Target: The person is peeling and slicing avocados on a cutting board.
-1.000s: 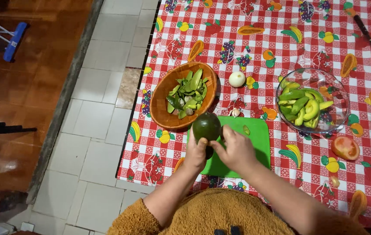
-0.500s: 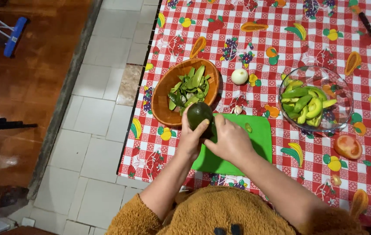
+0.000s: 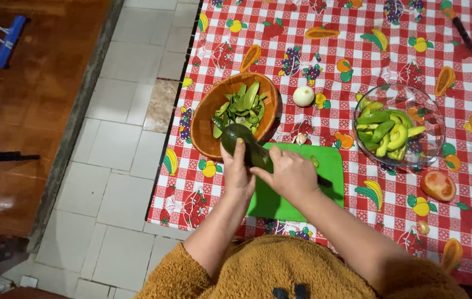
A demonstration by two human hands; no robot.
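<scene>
Head view: left hand [image 3: 237, 173] wraps an avocado [image 3: 240, 142] from below, fingers closed round its near end. The fruit sits just past the far edge of the green cutting board [image 3: 297, 194], overlapping the rim of the wooden bowl [image 3: 208, 124]. Its long axis runs from upper left to lower right, pointing back toward the right hand.

Right hand [image 3: 291, 174] is closed at the avocado's lower-right end, thumb against the skin. A dark handle-like end [image 3: 324, 181] pokes out behind the fist; probably a knife, blade hidden, can't confirm. Both hands touch the fruit; the left carries it.

Containers: wooden bowl holds green peel strips. Glass bowl [image 3: 429, 119], well to the right, holds peeled avocado wedges. Loose on the checked tablecloth [image 3: 357, 66]: an onion [image 3: 303, 96] and a tomato half [image 3: 438, 185].
</scene>
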